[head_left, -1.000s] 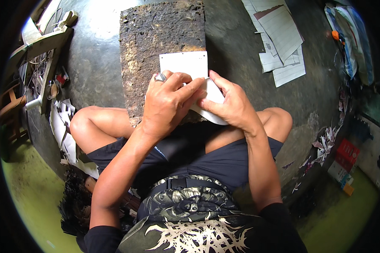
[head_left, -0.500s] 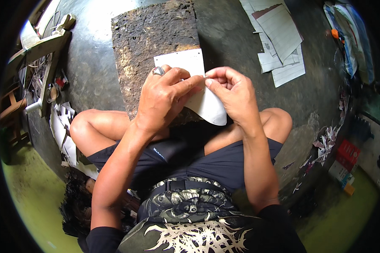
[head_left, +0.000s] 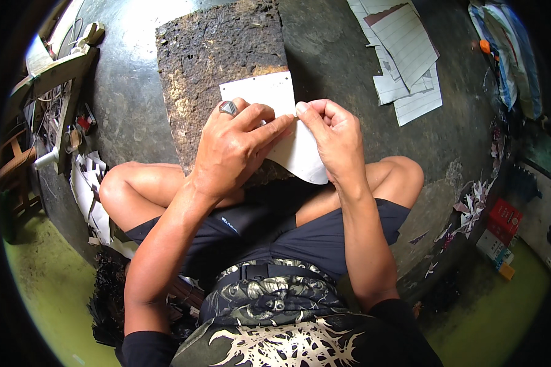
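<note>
Head view: right hand [head_left: 338,136] pinched, touching sheet [head_left: 301,156] perhaps

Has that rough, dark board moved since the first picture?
Yes: the rough board has shifted left, widening its gap from the paper sheets on the floor.

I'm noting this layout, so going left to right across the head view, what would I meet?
White paper scraps, left hand, right hand, stacked lined paper sheets, red box.
</note>
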